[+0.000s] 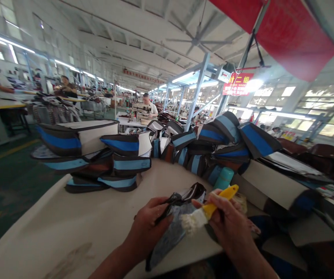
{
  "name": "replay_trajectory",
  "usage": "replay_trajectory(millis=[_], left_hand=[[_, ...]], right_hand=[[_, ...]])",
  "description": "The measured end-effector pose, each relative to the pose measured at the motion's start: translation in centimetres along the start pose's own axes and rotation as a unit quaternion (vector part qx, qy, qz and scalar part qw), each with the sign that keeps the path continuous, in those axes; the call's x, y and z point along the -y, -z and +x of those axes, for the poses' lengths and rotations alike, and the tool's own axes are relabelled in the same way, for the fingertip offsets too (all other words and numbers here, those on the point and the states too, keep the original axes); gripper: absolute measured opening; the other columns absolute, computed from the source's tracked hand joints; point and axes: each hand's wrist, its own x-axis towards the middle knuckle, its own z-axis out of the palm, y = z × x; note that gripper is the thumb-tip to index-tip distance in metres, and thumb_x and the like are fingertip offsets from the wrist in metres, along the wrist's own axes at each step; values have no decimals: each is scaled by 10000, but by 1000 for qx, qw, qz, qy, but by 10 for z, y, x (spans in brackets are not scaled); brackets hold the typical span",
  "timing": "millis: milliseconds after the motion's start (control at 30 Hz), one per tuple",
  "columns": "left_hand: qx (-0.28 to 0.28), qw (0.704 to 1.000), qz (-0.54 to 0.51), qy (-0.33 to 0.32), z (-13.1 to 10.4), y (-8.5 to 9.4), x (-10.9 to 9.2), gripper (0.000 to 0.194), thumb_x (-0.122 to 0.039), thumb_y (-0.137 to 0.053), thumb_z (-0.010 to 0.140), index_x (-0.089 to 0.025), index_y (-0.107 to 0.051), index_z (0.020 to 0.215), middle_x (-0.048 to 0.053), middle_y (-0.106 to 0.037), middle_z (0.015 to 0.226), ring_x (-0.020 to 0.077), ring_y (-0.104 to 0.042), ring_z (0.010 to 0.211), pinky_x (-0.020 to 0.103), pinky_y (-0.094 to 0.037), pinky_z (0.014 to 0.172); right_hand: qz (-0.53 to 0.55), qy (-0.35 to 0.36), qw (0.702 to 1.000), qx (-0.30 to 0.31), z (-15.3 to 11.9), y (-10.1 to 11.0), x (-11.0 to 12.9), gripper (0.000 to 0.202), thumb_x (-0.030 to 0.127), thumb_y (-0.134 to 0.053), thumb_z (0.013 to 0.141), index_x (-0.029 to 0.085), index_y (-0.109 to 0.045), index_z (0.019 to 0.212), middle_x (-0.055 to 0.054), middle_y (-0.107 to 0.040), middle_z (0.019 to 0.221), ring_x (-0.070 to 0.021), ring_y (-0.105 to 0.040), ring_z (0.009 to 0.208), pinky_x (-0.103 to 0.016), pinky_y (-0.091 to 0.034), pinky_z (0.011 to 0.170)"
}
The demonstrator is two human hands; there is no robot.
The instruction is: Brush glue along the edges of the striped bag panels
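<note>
My left hand [149, 223] grips a dark-edged fabric piece [169, 232] with a grey-blue mottled face, thumb on top and fingers at its rim. The piece lies tilted over the near part of the cream table [109, 228]. In my right hand [228, 217] is a paintbrush [221, 199] with a yellow handle, pinched between thumb and fingers. Its pale, clumped bristles are over the fabric piece; whether they touch it I cannot tell. A teal cylinder [224, 177] stands just beyond my right hand.
Stacks of blue, grey and white sewn pieces [124, 164] line the table's far left edge. More such pieces [225, 135] are heaped at the back and right. Behind, a person [148, 106] sits at a machine, and others work farther left.
</note>
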Motion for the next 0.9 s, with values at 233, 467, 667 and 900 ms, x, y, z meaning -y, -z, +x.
replay_trajectory(millis=[233, 467, 667, 900], left_hand=[[10, 998, -67, -9, 4, -11, -14, 252, -278, -538, 904, -243, -744, 1045, 78, -663, 1169, 204, -649, 1014, 285, -518, 917], [3, 997, -77, 31, 4, -10, -10, 255, -258, -554, 908, -255, -738, 1084, 56, -664, 1168, 199, -633, 1020, 268, -496, 913], [-9, 993, -104, 50, 2, -10, -8, 249, -297, -551, 919, -254, -738, 1079, 45, -670, 1153, 208, -615, 1048, 276, -474, 929], [-32, 985, -134, 104, 2, -7, -1, 270, -346, -566, 903, -226, -725, 1085, 47, -677, 1130, 223, -624, 1031, 307, -471, 943]], right_hand=[[-292, 106, 951, -6, 25, -22, 16, 263, 410, -646, 851, 188, -591, 720, 48, -475, 532, -122, -445, 480, -231, -369, 460], [-375, 195, 906, -28, 30, -33, 23, 254, 378, -581, 886, 198, -581, 706, 49, -477, 523, -125, -469, 468, -225, -370, 456], [-474, 303, 827, -3, 25, -26, 15, 204, 300, -583, 907, 211, -590, 724, 32, -548, 560, -139, -541, 503, -256, -399, 519], [-432, 400, 796, 138, 19, -9, 3, 97, 146, -545, 918, 224, -601, 904, -21, -658, 779, -219, -659, 847, -404, -512, 855]])
